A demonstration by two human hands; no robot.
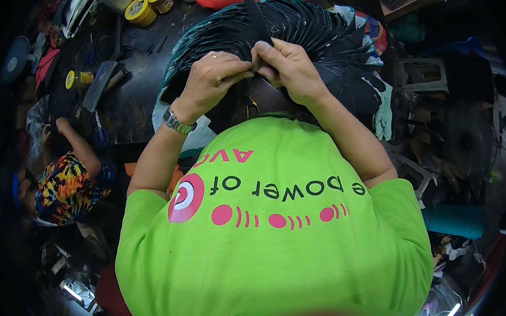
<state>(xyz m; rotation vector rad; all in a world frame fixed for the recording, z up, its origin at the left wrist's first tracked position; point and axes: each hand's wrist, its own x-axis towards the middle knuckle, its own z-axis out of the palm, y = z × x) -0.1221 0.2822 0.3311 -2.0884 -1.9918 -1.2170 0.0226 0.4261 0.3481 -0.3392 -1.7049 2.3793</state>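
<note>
My left hand (214, 79) is closed in a pinch, its fingertips almost meeting those of my right hand. What lies between its fingers is too small and dark to make out. My right hand (289, 68) is closed on a narrow black strip (255, 15), which sticks up past my thumb and away from me. Under and beyond both hands spreads a big curved stack of thin black pieces (205, 38) with teal edges, fanned like pages. A metal-banded watch circles my left wrist.
Yellow-lidded jars (140, 12) stand at the far left of the dark table (135, 106). Nearer are a small yellow tin (78, 80), a dark flat block (100, 84) and blue-handled scissors (101, 134). Another person (69, 177) sits at left. A pale glove (383, 116) hangs at right.
</note>
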